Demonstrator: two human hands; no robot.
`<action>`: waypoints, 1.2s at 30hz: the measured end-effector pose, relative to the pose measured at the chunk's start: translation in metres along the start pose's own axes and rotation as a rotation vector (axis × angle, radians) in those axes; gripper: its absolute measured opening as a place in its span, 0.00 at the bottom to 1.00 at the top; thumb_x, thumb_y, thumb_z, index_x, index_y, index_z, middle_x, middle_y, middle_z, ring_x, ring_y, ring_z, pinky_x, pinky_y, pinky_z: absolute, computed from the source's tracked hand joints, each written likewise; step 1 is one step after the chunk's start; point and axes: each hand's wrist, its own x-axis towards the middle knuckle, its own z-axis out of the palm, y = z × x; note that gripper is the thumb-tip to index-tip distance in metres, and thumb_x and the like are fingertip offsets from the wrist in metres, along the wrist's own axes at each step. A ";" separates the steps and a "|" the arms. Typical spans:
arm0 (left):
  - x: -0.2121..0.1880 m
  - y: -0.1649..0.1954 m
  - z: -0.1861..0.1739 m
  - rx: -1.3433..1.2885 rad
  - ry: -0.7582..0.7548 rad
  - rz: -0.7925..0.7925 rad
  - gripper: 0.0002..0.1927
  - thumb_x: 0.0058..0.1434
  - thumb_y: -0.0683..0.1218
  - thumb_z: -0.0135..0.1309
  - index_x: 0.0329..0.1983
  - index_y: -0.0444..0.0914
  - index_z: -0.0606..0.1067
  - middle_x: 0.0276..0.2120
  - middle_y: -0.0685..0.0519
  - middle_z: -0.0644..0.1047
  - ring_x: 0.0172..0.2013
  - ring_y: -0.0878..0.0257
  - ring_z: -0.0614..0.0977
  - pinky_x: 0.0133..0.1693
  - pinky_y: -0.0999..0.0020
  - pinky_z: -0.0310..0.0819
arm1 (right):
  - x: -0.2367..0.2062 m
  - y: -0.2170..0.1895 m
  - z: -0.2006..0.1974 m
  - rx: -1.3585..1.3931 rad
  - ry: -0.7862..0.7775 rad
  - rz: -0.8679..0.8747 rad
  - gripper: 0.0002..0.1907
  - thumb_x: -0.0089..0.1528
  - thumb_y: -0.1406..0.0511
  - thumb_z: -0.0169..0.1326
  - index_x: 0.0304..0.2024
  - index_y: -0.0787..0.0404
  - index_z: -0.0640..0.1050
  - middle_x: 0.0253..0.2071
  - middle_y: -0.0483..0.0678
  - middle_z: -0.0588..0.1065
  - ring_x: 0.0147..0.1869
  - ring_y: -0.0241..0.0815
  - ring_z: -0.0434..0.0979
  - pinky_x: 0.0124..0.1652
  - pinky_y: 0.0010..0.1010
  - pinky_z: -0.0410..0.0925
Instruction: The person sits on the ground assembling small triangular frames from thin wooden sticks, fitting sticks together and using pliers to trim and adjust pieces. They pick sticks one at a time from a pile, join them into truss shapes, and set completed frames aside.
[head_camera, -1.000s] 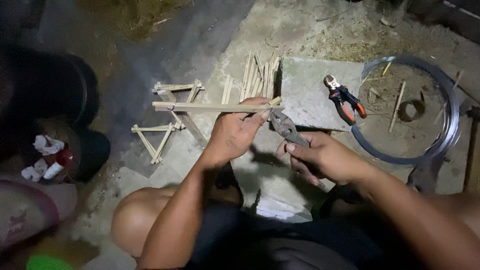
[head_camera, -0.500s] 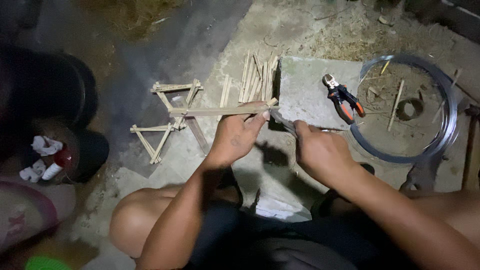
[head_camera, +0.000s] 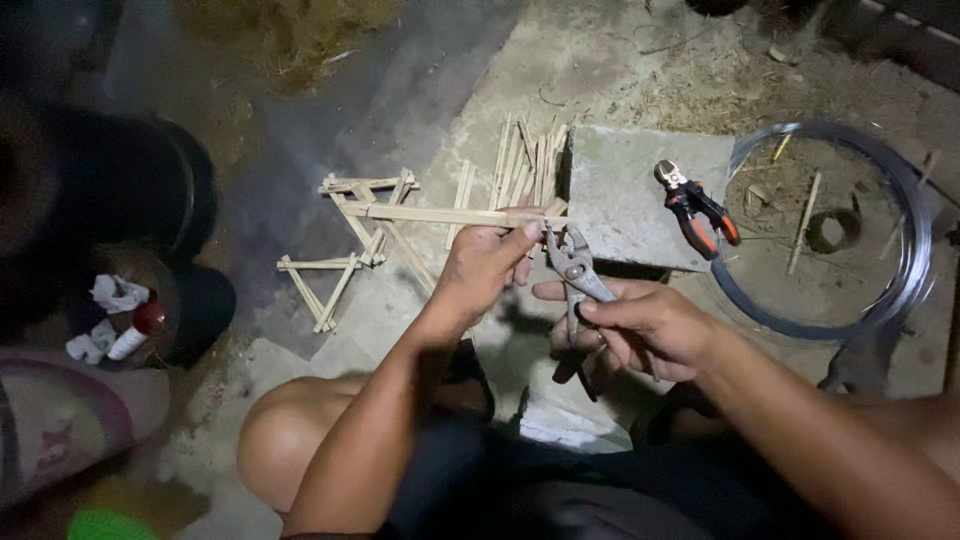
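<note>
- The ground (head_camera: 600, 60) is grey, rough and dusty, with dry straw at the top.
- A flat stone slab (head_camera: 630, 205) lies on it.
- Red pliers (head_camera: 697, 205) lie on the slab.
- A pile of sticks (head_camera: 525, 160) lies just left of the slab.
- Two stick frames (head_camera: 335, 270) lie further left.
- A wire coil (head_camera: 900, 270) lies to the right, with loose sticks and a small ring (head_camera: 833, 230) inside it.
</note>
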 end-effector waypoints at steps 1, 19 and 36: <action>0.000 0.000 -0.001 0.016 -0.005 -0.002 0.21 0.70 0.52 0.52 0.60 0.36 0.77 0.28 0.60 0.74 0.25 0.72 0.71 0.27 0.76 0.64 | 0.000 0.000 -0.001 0.031 0.069 0.051 0.30 0.64 0.67 0.47 0.71 0.65 0.66 0.39 0.55 0.78 0.38 0.32 0.80 0.31 0.22 0.72; -0.002 0.007 -0.011 0.213 -0.036 0.102 0.18 0.69 0.51 0.55 0.55 0.36 0.80 0.29 0.60 0.77 0.26 0.72 0.71 0.29 0.73 0.68 | -0.006 0.000 -0.004 -0.062 -0.123 -0.015 0.32 0.67 0.67 0.46 0.74 0.67 0.61 0.17 0.47 0.74 0.21 0.38 0.78 0.24 0.25 0.71; -0.010 0.025 -0.004 0.691 0.069 0.130 0.15 0.63 0.51 0.56 0.50 0.40 0.80 0.42 0.43 0.82 0.45 0.48 0.83 0.48 0.60 0.75 | 0.005 0.008 -0.018 -0.089 -0.002 0.060 0.36 0.58 0.76 0.45 0.71 0.68 0.63 0.48 0.52 0.73 0.51 0.50 0.78 0.48 0.57 0.78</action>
